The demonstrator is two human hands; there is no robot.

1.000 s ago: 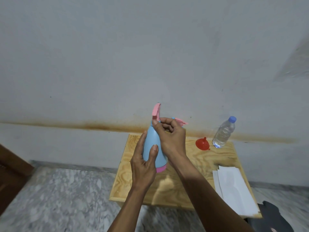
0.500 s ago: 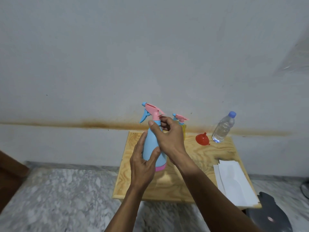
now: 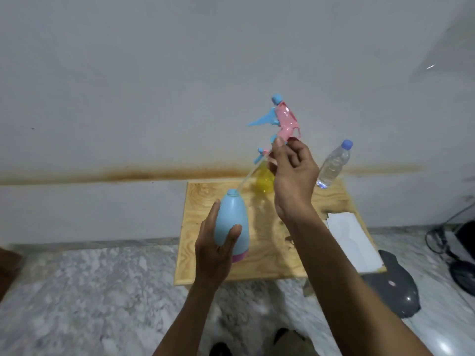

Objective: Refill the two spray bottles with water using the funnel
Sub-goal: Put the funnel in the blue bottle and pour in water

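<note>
My left hand (image 3: pixel 214 246) grips the blue spray bottle (image 3: pixel 232 222) by its body, above the front left of the wooden table (image 3: pixel 267 258). The bottle's neck is uncovered. My right hand (image 3: pixel 293 176) holds the pink and blue spray head (image 3: pixel 281 118) lifted up and to the right, with its thin tube slanting down toward the neck. Behind that hand stands the yellow spray bottle (image 3: pixel 264 179), its spray head on. A clear water bottle with a blue cap (image 3: pixel 334 164) stands at the table's back right. The funnel is hidden behind my right hand.
White paper sheets (image 3: pixel 352 240) lie on the table's right side. A dark grey object (image 3: pixel 393 286) sits on the marble floor to the right, with black cables (image 3: pixel 452 247) beyond it. The wall runs right behind the table. My shoes (image 3: pixel 282 341) show at the bottom.
My right hand has lifted the spray head off the blue bottle and raised it up and right, drawing the tube out. The left hand has kept its grip on the bottle.
</note>
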